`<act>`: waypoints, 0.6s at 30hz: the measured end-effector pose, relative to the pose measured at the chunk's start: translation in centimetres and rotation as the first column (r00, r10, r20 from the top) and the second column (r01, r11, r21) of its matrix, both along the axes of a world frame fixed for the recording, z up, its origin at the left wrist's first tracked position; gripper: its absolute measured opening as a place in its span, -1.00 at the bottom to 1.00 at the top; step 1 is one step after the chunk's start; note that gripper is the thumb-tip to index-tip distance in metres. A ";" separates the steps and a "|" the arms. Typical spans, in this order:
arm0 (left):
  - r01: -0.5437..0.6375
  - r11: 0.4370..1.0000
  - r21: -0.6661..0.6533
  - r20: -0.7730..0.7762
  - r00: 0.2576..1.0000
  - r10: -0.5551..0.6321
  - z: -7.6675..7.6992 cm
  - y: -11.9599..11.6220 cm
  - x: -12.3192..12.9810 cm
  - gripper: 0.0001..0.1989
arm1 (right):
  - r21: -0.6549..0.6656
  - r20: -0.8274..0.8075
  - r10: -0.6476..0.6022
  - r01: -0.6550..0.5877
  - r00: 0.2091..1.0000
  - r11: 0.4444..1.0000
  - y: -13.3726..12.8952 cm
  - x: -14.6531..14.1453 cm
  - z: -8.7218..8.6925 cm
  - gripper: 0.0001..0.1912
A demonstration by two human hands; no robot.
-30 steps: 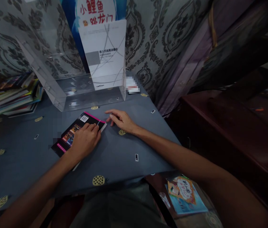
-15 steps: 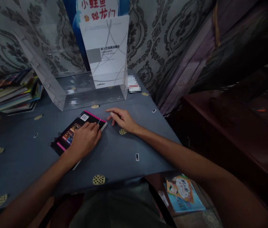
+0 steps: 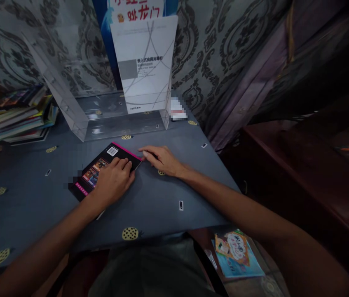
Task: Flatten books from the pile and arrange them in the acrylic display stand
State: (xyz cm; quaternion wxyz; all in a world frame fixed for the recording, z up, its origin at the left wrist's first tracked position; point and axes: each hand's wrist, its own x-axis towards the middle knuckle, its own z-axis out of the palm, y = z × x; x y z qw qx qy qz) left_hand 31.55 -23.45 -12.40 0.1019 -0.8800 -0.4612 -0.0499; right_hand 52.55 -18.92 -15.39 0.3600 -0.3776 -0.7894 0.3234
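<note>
The left hand (image 3: 114, 180) lies over a black book (image 3: 104, 169) with a pink edge, its fingers bent and close together on the cover. The book lies on the worktop (image 3: 149, 206), in front of a clear stand (image 3: 125, 127). The right hand (image 3: 163, 160) is by the book's far right corner, index finger extended; whether it touches cannot be told.

head-worn view, looking forward and steeply down, from above the near table edge (image 3: 149, 238)
</note>
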 end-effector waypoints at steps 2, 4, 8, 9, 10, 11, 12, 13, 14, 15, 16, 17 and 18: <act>0.005 1.000 -0.001 -0.019 1.000 -0.005 0.0 0.0 0.0 -0.72 | 0.021 0.026 0.008 -0.008 1.000 1.000 0.0 0.0 0.0 -0.63; 0.003 1.000 -0.013 -0.029 1.000 -0.003 0.1 0.0 0.0 -0.71 | 0.023 0.037 0.004 -0.004 0.999 1.000 0.0 -0.1 -0.1 -0.62; -0.015 0.999 -0.052 0.006 1.000 0.016 0.1 -0.1 0.0 -0.75 | -0.017 0.027 -0.008 0.008 1.000 1.000 0.2 -0.1 -0.2 -0.57; -0.021 0.998 -0.060 0.011 1.000 0.022 0.1 -0.1 0.0 -0.76 | -0.025 0.019 -0.009 0.009 1.000 1.000 0.2 -0.1 -0.2 -0.56; -0.029 0.997 -0.066 0.012 0.999 0.030 0.1 -0.1 0.0 -0.77 | -0.036 0.008 -0.007 0.007 1.000 0.999 0.3 -0.1 -0.2 -0.56; -0.037 0.997 -0.069 0.009 0.999 0.037 0.1 -0.1 0.0 -0.77 | -0.048 -0.007 -0.007 0.006 1.000 0.999 0.3 -0.1 -0.2 -0.57; -0.044 0.996 -0.072 0.006 0.999 0.045 0.1 -0.1 0.1 -0.77 | -0.059 -0.027 -0.009 0.007 1.000 0.998 0.3 -0.1 -0.3 -0.58; -0.050 0.996 -0.074 0.004 0.999 0.051 0.1 -0.1 0.1 -0.77 | -0.067 -0.053 -0.012 0.008 0.999 0.998 0.4 0.0 -0.3 -0.59; -0.055 0.996 -0.077 0.004 0.998 0.055 0.2 -0.1 0.1 -0.78 | -0.074 -0.081 -0.017 0.011 0.997 0.997 0.4 0.0 -0.4 -0.59; -0.055 0.995 -0.078 0.004 0.998 0.056 0.3 -0.1 0.2 -0.78 | -0.080 -0.112 -0.027 0.018 0.993 0.997 0.4 0.0 -0.4 -0.59; -0.053 0.996 -0.078 0.004 0.999 0.054 0.3 -0.1 0.2 -0.77 | -0.085 -0.141 -0.039 0.027 0.989 0.996 0.4 0.0 -0.4 -0.59; -0.049 0.996 -0.075 0.004 0.999 0.050 0.4 -0.1 0.2 -0.77 | -0.089 -0.167 -0.052 0.037 0.985 0.995 0.4 0.0 -0.5 -0.58; -0.045 0.997 -0.070 0.003 0.999 0.046 0.5 0.0 0.2 -0.77 | -0.095 -0.186 -0.064 0.046 0.980 0.994 0.4 0.0 -0.5 -0.58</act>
